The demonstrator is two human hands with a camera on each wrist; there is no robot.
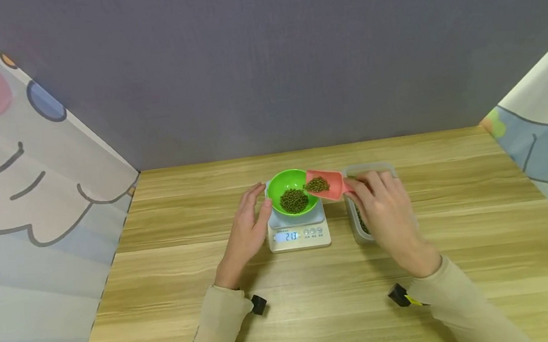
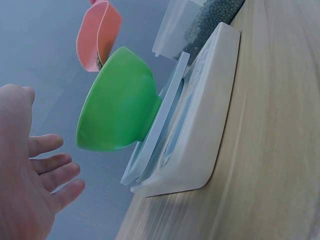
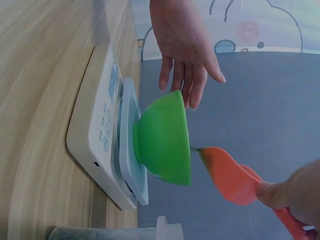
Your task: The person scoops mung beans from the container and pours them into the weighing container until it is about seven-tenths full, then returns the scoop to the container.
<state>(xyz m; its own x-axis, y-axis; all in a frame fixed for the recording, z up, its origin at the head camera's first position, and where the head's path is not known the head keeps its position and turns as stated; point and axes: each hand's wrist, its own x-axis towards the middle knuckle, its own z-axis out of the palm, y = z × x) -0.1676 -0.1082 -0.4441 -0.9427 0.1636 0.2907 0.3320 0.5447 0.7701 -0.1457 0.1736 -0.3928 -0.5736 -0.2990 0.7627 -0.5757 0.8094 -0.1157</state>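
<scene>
A green bowl point(image 1: 297, 178) with mung beans point(image 1: 294, 201) in its bottom stands on a white kitchen scale point(image 1: 299, 240), whose display reads about 213, any decimal point being too small to read. My right hand point(image 1: 383, 207) grips the handle of a pink scoop point(image 1: 336, 184) carrying more beans. The scoop's lip hangs over the bowl's right rim, and in the right wrist view a few beans point(image 3: 196, 149) drop from it. My left hand point(image 1: 247, 227) is held beside the bowl's left side, its fingers extended and holding nothing; the left wrist view shows a gap between those fingers point(image 2: 60, 175) and the bowl.
To the right of the scale stands a clear plastic tub point(image 1: 357, 229) of mung beans, partly hidden under my right hand. A grey panel point(image 1: 292, 61) rises behind the wooden table point(image 1: 319, 301). Cartoon-printed sheets point(image 1: 31, 221) flank both sides.
</scene>
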